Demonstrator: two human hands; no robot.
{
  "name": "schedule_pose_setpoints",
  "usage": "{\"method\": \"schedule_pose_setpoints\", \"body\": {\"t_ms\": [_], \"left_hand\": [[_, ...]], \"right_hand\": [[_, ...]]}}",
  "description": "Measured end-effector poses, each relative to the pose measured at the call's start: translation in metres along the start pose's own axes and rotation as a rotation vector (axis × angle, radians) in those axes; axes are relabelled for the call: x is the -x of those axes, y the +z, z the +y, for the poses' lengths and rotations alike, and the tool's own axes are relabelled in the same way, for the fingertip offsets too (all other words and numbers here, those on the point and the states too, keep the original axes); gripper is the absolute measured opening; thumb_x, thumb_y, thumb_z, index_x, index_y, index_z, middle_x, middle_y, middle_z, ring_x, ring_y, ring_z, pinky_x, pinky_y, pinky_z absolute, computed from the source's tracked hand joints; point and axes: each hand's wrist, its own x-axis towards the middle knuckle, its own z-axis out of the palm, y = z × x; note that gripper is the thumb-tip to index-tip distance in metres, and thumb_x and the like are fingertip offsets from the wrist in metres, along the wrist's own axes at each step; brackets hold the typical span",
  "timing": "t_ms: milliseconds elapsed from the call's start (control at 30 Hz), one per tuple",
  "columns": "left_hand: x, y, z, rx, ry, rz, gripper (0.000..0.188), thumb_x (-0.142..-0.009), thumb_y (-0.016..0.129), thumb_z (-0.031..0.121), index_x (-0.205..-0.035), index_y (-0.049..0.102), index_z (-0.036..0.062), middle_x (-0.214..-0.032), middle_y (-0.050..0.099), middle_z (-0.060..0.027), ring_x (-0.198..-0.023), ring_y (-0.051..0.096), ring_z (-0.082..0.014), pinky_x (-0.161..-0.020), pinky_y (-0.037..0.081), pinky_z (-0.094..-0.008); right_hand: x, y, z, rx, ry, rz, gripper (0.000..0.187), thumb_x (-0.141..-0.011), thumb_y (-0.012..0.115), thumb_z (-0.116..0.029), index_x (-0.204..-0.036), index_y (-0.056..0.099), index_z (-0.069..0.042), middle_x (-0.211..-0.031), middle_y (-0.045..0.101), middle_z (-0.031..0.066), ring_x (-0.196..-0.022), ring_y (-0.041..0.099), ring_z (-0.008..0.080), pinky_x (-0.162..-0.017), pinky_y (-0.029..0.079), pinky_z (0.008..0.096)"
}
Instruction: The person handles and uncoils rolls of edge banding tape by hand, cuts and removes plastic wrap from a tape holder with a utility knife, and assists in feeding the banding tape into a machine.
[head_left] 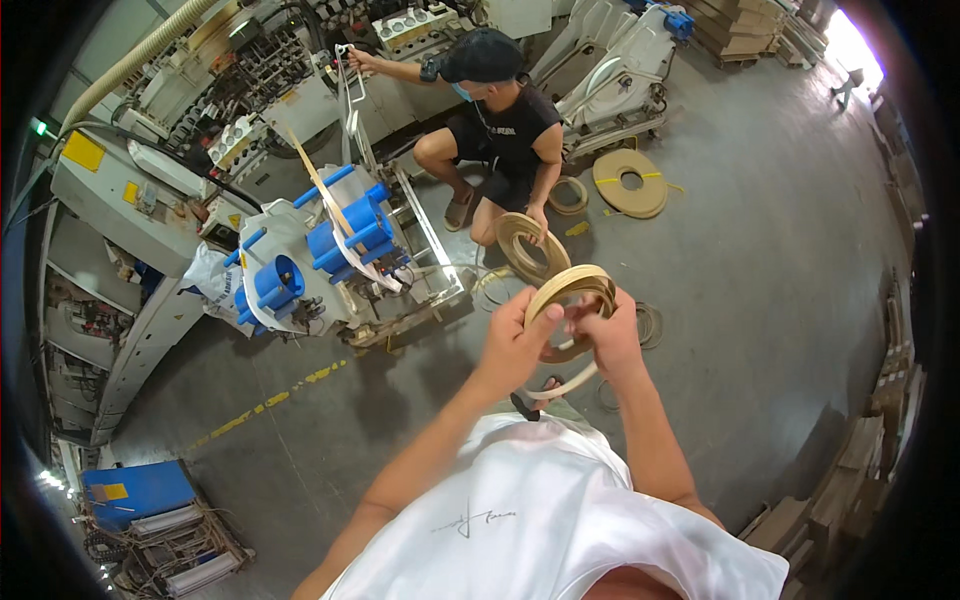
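Note:
A small roll of tan edge banding [568,281] is held up in front of my white shirt. My left hand [512,340] is closed on its left side, with the thumb along the rim. My right hand [614,338] grips the right side, its fingers curled inside the ring and partly hidden. A pale loose loop of the strip [572,384] hangs below both hands. Just beyond, a crouching co-worker's hand [537,222] rests on a larger coil of banding [522,262] that stands tilted off the floor.
A thick tan coil [645,205] and a smaller coil [571,209] lie on the grey floor. Left of the co-worker [490,120] stands a machine with blue reel holders [352,238] and a metal frame [437,245]. Stacked boards [840,480] line the right side; a blue-topped cart [140,490] is lower left.

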Motion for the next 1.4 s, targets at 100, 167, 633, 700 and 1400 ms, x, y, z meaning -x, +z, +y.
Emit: {"method": "schedule_pose_setpoints", "body": {"t_ms": [100,167,633,700,1400], "left_hand": [[-0.008,-0.02,0.005,-0.709,0.206,-0.117,0.032,-0.085,0.071,0.028,-0.085,0.058,-0.0007,-0.065,0.058,-0.0094,-0.056,0.049,-0.0127,-0.053,0.042,-0.0323],[-0.01,-0.028,0.0,-0.663,0.157,-0.171,0.025,-0.086,0.069,0.024,-0.084,0.059,0.001,-0.069,0.053,-0.0042,-0.065,0.046,-0.0111,-0.059,0.041,-0.0286],[-0.009,-0.025,-0.017,-0.432,-0.116,-0.361,0.028,-0.086,0.07,0.026,-0.09,0.062,0.0001,-0.067,0.055,0.0006,-0.063,0.051,-0.0075,-0.053,0.041,-0.0283],[-0.006,-0.016,-0.024,-0.263,-0.076,-0.182,0.031,-0.085,0.072,0.029,-0.092,0.063,-0.0002,-0.069,0.055,0.0027,-0.06,0.049,-0.0061,-0.051,0.038,-0.0259],[-0.03,-0.014,-0.041,-0.663,0.027,-0.367,0.025,-0.089,0.067,0.026,-0.082,0.058,0.0036,-0.063,0.051,0.0035,-0.057,0.043,-0.0065,-0.051,0.038,-0.0242]], "right_hand": [[0.003,-0.002,0.001,0.183,-0.206,-0.052,0.015,-0.073,0.063,0.002,-0.084,0.054,-0.004,-0.074,0.057,-0.0008,-0.063,0.051,0.0046,-0.053,0.039,0.02],[0.0,-0.005,0.004,0.278,-0.143,-0.078,0.019,-0.072,0.063,0.004,-0.086,0.054,-0.004,-0.077,0.057,-0.0009,-0.066,0.05,0.0034,-0.056,0.038,0.0187],[0.008,-0.012,0.034,0.486,-0.269,0.085,0.012,-0.072,0.065,0.0,-0.08,0.055,-0.002,-0.069,0.055,-0.0021,-0.064,0.049,0.0084,-0.057,0.04,0.0226],[0.008,-0.014,0.04,-0.19,0.05,0.197,0.016,-0.072,0.069,-0.002,-0.077,0.054,-0.002,-0.068,0.055,-0.0033,-0.06,0.046,0.0089,-0.053,0.036,0.0235],[0.016,-0.028,0.062,0.218,-0.166,0.229,0.022,-0.074,0.057,0.006,-0.094,0.057,-0.002,-0.078,0.055,-0.0002,-0.071,0.051,0.0081,-0.066,0.043,0.0219]]}}
